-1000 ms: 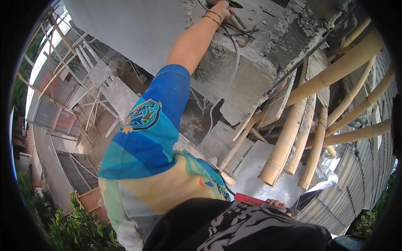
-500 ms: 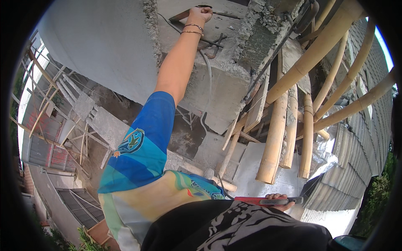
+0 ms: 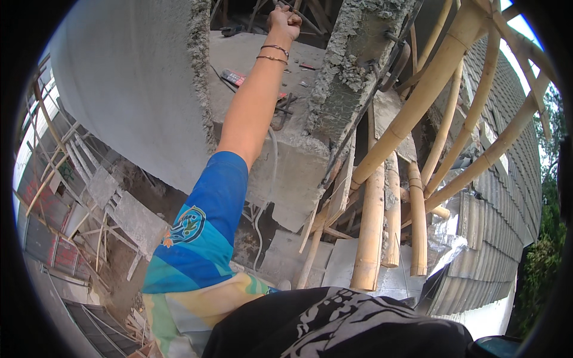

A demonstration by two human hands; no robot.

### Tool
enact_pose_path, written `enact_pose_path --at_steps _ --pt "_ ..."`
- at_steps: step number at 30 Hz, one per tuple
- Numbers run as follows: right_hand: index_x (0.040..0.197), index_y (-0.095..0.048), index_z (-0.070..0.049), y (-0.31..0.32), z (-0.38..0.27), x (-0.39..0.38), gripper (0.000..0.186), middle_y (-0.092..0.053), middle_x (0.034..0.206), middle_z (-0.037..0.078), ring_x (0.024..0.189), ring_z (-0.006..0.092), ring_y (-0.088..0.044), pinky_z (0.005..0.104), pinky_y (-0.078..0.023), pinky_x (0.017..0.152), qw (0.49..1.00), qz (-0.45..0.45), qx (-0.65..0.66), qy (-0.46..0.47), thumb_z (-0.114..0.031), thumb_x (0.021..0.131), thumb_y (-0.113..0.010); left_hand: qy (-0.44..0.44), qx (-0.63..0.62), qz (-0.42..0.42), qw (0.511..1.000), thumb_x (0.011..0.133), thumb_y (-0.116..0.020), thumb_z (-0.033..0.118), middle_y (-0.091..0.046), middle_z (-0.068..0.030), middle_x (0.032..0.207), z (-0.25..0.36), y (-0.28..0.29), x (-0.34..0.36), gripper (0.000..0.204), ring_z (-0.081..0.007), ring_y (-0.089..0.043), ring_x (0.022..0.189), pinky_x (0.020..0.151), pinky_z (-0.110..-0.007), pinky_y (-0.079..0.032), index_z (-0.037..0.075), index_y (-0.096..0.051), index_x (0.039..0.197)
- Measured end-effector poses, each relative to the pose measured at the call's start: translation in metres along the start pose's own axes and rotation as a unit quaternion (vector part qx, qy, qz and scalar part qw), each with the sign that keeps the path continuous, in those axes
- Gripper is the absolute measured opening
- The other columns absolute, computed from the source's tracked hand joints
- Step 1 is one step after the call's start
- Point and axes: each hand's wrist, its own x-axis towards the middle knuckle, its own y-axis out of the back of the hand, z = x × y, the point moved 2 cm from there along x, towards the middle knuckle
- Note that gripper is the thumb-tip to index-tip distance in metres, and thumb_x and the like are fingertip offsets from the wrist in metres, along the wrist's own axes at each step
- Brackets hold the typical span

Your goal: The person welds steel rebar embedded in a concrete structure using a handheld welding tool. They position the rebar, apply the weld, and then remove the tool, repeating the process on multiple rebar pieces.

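Observation:
My left arm stretches up and away over a broken concrete ledge point(image 3: 239, 51). My left hand point(image 3: 284, 22) is closed at the opening beyond it, beside a dark rod; what the fingers grip is too small to make out. Below the hand, partly behind my forearm, a red-and-grey elongated object point(image 3: 233, 77) lies on the ledge. Bent dark steel bars point(image 3: 285, 106) stick up close to it. My right hand is out of view.
A smooth grey concrete wall point(image 3: 125, 77) rises on the left, and a rough concrete column point(image 3: 346, 71) on the right. Bamboo poles point(image 3: 421, 113) cross the right side before a corrugated roof point(image 3: 477, 262). A pale cable point(image 3: 273, 161) hangs below the ledge.
The view has shifted, showing more of the opening past the ledge. My right hand, earlier holding a red-and-grey tool, has left view. A similar red-and-grey object now shows on the ledge.

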Motion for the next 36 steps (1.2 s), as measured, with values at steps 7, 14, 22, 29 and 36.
enact_pose_path --at_steps 7,14,22,29,36 --pt "0.088 -0.051 -0.017 -0.003 0.003 0.007 0.055 -0.047 0.058 0.0 0.046 0.0128 -0.043 0.0257 -0.036 0.045 0.999 -0.045 -0.026 0.01 -0.071 0.095 -0.042 -0.165 0.373 -0.067 0.91 0.105 -0.049 0.041 -0.032 0.009 0.056 0.066 -0.016 -0.141 0.037 -0.0045 -0.03 0.046 0.044 -0.024 -0.027 0.014 -0.057 0.082" --pt "0.093 -0.054 -0.016 -0.006 0.01 0.005 0.063 -0.052 0.064 0.003 0.055 0.0174 -0.052 0.0298 -0.043 0.053 0.987 -0.157 -0.007 0.042 -0.077 0.091 -0.039 -0.331 0.676 -0.005 0.659 0.103 -0.049 0.029 -0.058 -0.007 0.082 0.154 0.018 -0.363 0.035 -0.0179 -0.056 0.075 0.075 -0.038 -0.048 0.005 -0.059 0.079" --pt "0.097 -0.054 -0.014 -0.064 0.022 -0.022 0.07 -0.057 0.075 0.007 0.064 0.0195 -0.056 0.0325 -0.047 0.059 0.943 -0.318 0.083 0.063 -0.082 0.087 -0.042 -0.017 0.445 -0.214 0.869 0.105 -0.042 0.043 -0.048 -0.0252 0.139 0.136 0.047 -0.471 0.048 -0.0336 -0.043 0.134 0.111 -0.063 -0.033 0.002 -0.057 0.085" --pt "0.098 -0.055 -0.02 -0.111 0.032 -0.044 0.066 -0.067 0.098 0.014 0.085 0.0333 -0.066 0.0403 -0.053 0.08 0.838 -0.467 0.282 -0.022 -0.084 0.082 -0.049 0.31 0.186 -0.227 0.904 0.102 -0.036 0.059 -0.038 -0.0232 0.147 0.045 0.047 -0.531 0.054 -0.0403 -0.026 0.145 0.114 -0.066 -0.023 0.014 -0.051 0.076" --pt "0.101 -0.051 -0.019 -0.119 0.054 -0.072 0.065 -0.063 0.127 0.021 0.116 0.0428 -0.063 0.0525 -0.05 0.101 0.951 -0.286 0.012 0.119 -0.082 0.084 -0.046 0.386 0.027 -0.124 0.914 0.106 -0.036 0.052 -0.037 -0.0236 0.152 -0.013 0.047 -0.538 0.052 -0.0429 -0.022 0.148 0.115 -0.065 -0.023 0.014 -0.05 0.073"
